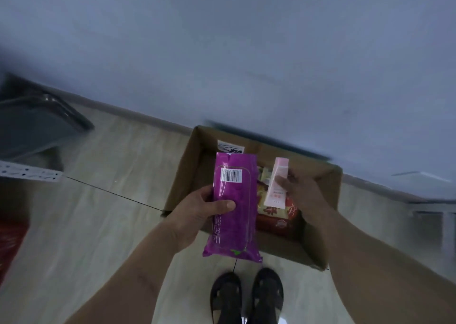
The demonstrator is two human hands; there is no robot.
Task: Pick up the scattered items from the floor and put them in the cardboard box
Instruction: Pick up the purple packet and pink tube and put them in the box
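An open cardboard box [187, 165] stands on the floor against the wall, just ahead of my feet. Inside it lie red and yellow snack packets [278, 215]. My left hand [197, 212] grips a long purple packet [234, 207] with a barcode, held over the box's near left part. My right hand [303, 195] pinches a pale pink tube [276, 185] above the box's middle. Both items hang in the air over the opening.
A grey chair or bin [37, 123] stands at the left by the wall. A white perforated strip [29, 173] sticks in from the left edge, with something red [9, 244] below it. My two dark shoes [246, 296] stand just before the box.
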